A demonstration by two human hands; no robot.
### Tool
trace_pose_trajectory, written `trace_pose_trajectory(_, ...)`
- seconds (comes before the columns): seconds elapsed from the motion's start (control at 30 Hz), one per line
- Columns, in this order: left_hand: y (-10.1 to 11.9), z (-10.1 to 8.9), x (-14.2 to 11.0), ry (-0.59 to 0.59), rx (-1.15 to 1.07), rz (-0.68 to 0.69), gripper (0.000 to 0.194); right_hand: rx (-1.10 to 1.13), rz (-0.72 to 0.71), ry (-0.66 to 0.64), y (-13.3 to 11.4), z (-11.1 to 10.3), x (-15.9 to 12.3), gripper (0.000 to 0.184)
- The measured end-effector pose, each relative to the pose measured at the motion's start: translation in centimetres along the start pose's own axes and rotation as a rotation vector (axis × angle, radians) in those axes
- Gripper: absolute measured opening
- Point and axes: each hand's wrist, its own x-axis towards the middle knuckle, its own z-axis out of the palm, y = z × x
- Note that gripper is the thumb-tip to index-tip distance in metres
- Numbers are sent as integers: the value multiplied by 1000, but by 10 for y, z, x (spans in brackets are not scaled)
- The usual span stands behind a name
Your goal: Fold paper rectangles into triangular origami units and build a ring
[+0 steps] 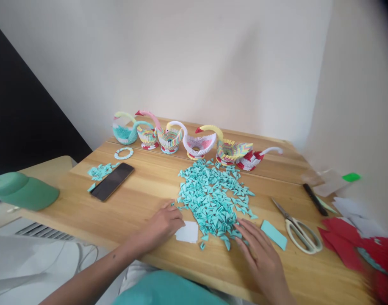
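Observation:
A heap of small folded teal paper triangles (213, 199) lies on the wooden table in front of me. My left hand (168, 221) is closed at the heap's left edge, its fingers curled and pointing away from me. A bit of teal shows at those fingertips, but what they hold is hidden. Beside that hand is a small stack of white paper (187, 232). My right hand (259, 250) lies open with fingers stretched out, the fingertips touching loose triangles at the heap's lower right. Just beyond it is a flat teal paper rectangle (274, 234).
Several folded-paper swans (198, 144) line the back of the table. On the left are a phone (113, 181), a paper ring (123, 153), more teal triangles (100, 171) and a green cap-like object (29, 192). Scissors (298, 231), a black-handled tool (314, 199) and red paper (343, 237) lie right.

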Motion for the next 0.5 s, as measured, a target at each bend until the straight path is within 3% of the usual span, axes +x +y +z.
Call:
trace_pose_trajectory(0.17, -8, 13, 12, 126, 41, 4, 27, -22, -66, 44, 2, -2, 0, 31)
trace_pose_trajectory(0.27, -10, 11, 24, 239, 59, 25, 24, -20, -123, 48, -2, 2, 7, 30)
trace_pose_trajectory(0.37, -10, -4, 25, 223, 65, -21, 25, -22, -169, 39, -4, 4, 9, 30)
trace_pose_trajectory(0.5, -11, -30, -1, 116, 46, -133, 19, -52, -191, 2, 1, 1, 1, 31)
